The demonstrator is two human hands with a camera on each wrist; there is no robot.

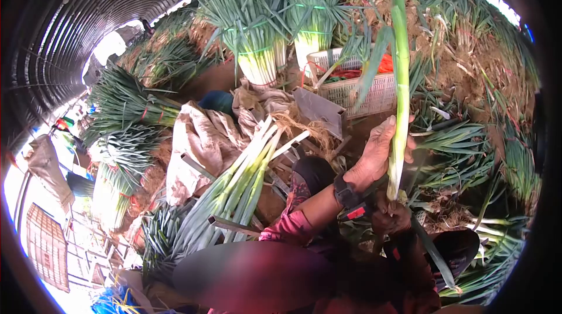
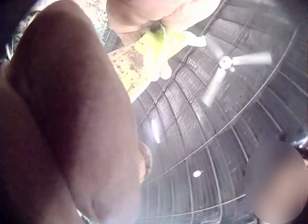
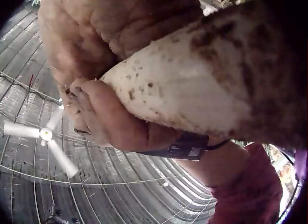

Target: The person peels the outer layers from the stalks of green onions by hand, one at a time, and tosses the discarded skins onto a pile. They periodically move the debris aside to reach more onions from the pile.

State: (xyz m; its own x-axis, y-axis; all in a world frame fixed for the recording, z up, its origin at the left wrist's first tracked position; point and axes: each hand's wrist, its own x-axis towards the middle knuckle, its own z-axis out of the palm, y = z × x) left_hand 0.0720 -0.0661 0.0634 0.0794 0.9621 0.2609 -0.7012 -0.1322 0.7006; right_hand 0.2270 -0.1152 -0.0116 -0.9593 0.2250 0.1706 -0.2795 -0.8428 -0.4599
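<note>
One long green onion (image 1: 401,79) stands nearly upright before me in the head view, leaves up and pale base down. My left hand (image 1: 373,153) grips its pale shaft, the thumb along the near side. Lower down, my right hand (image 1: 392,218) has its fingers curled at the root end, partly in shadow. A long dark leaf (image 1: 434,255) hangs beside that hand. The right wrist view gives the soil-stained white base (image 3: 178,84) close up, with fingers around it. Dirt also marks the onion (image 2: 130,65) in the left wrist view.
Loose green onions (image 1: 234,197) lie across a metal frame at left, near a cloth sack (image 1: 196,144). Behind stand tied bundles (image 1: 254,50) and a white plastic crate (image 1: 369,96) with red ties. More onions (image 1: 459,144) are heaped at right.
</note>
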